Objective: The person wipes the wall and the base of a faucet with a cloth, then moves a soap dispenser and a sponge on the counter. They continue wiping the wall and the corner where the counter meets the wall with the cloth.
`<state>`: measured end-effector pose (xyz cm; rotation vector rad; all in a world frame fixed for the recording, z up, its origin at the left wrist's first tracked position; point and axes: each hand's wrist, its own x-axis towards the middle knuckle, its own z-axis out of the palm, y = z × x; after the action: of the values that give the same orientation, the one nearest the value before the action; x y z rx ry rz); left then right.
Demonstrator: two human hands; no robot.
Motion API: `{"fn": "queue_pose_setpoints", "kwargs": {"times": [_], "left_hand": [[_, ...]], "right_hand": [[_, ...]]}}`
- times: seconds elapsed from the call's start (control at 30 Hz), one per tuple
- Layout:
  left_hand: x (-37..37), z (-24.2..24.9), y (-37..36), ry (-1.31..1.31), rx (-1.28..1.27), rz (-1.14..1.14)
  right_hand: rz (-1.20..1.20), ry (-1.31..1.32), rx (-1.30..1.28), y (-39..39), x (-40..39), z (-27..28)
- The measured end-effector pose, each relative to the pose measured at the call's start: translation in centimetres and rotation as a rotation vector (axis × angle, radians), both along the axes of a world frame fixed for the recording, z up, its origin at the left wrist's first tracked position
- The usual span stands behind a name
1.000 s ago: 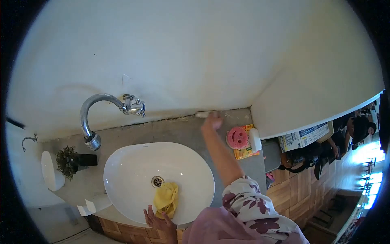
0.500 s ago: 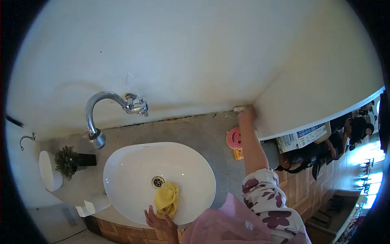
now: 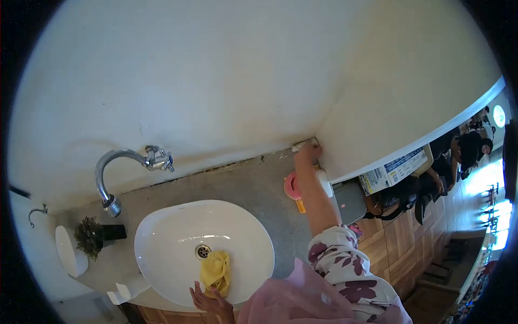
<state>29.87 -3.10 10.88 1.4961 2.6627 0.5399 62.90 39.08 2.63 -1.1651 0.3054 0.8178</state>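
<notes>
My right hand (image 3: 308,150) reaches into the back corner of the counter, its fingers closed at a small whitish thing (image 3: 297,147) that I cannot make out. Below that forearm lie a pink round item (image 3: 292,186) and an orange-yellow piece (image 3: 300,206), both partly covered by the arm. My left hand (image 3: 209,300) hangs over the front rim of the white washbasin (image 3: 251,243), fingers spread and holding nothing. Just beside those fingers, a crumpled yellow cloth (image 3: 217,270) lies in the basin near the drain (image 3: 203,251).
A curved chrome tap (image 3: 129,156) sticks out from the wall above the basin. To the left are a potted plant (image 3: 91,236) and a white oval object (image 3: 70,251). A wall panel (image 3: 410,102) closes the right side; beyond it sit people (image 3: 426,186) and a printed sheet (image 3: 394,171).
The view has shifted, so the tap and corner appear further left. My right hand stays at the corner, with the whitish thing beside its fingers. My left hand remains spread by the cloth.
</notes>
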Motion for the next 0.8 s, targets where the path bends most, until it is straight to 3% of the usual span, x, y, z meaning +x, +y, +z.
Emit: {"fn": "queue_pose_setpoints", "kwargs": {"times": [0.17,0.3,0.37,0.4,0.47,0.53,0.6,0.73,0.8], "left_hand": [[0.3,0.1,0.1,-0.017,-0.047,0.049],[0.7,0.2,0.0,-0.015,-0.06,0.056],[0.7,0.5,0.0,-0.009,-0.057,0.047],[0.6,0.2,0.0,0.008,-0.045,0.035],[0.5,0.1,-0.1,0.023,-0.029,0.024],[0.4,-0.1,-0.2,0.018,-0.041,0.048],[0.1,-0.6,-0.4,0.022,-0.007,0.026],[-0.1,-0.8,-0.6,0.029,0.029,-0.016],[0.1,-0.3,-0.3,0.023,0.033,-0.015]], "right_hand": [[0.085,-0.518,-0.542,1.6,1.4,-2.5],[0.101,-0.637,-0.474,1.1,-3.2,-6.6],[0.355,-0.331,-0.239,0.1,-5.7,-7.2],[0.356,-0.33,-0.234,-1.0,-5.3,-5.8],[1.382,-1.79,-0.973,-3.3,-2.7,-2.2],[0.483,-0.599,-0.262,-3.7,-0.3,-1.2],[0.329,-1.103,-0.276,-3.9,3.3,-2.0],[0.398,-1.034,-0.263,-3.4,3.8,-3.0],[0.606,-1.113,-0.611,-3.1,0.0,-2.6]]}}
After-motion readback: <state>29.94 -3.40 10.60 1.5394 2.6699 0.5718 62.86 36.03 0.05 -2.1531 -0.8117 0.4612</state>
